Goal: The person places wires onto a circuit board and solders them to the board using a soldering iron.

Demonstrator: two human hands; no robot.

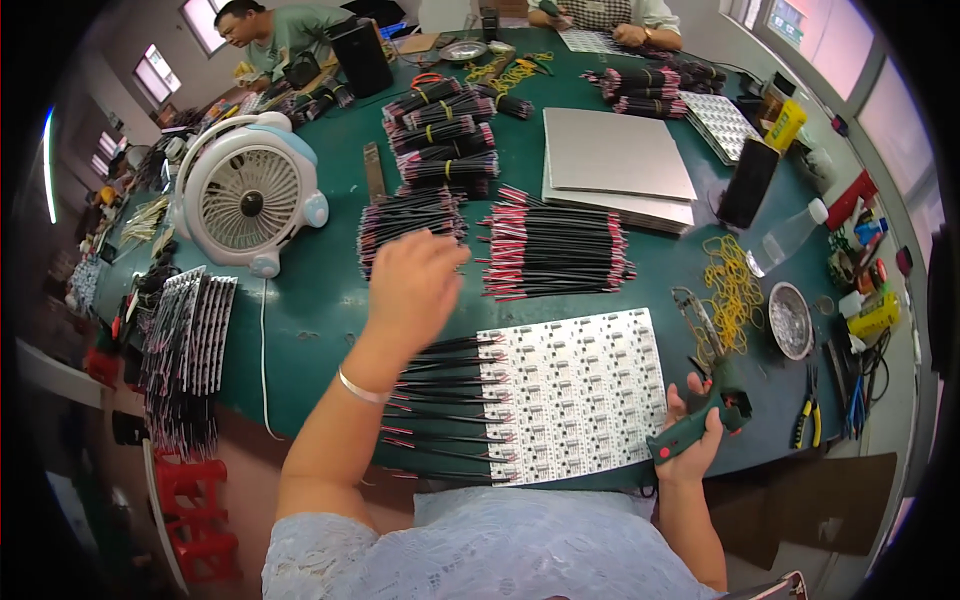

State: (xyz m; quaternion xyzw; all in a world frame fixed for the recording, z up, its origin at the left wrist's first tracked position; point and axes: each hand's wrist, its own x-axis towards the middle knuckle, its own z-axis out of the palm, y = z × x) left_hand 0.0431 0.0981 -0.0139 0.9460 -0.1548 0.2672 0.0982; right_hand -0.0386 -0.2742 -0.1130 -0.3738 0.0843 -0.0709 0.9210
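Note:
My left hand (420,278) reaches over the near side of a pile of short black wires (412,212) with red ends. Its fingers are bent together, and what lies between them is hidden. In my right hand (690,450) is a green soldering gun (690,430), its metal tip pointing away from me beside the yellow cord. A white sheet of circuit boards (575,400) lies in front of me. Along its left edge runs a row of black wires (440,405), their right ends on the boards. Another spread of black wires (555,250) lies just beyond the sheet.
Tied wire bundles (440,130) are stacked farther back. A fan (250,200) stands left, wired boards (195,330) beside it. To the right are flat panels (620,155), tangled yellow cord (735,285), a metal dish (790,320), a bottle (785,240) and pliers (808,410). Two people sit opposite.

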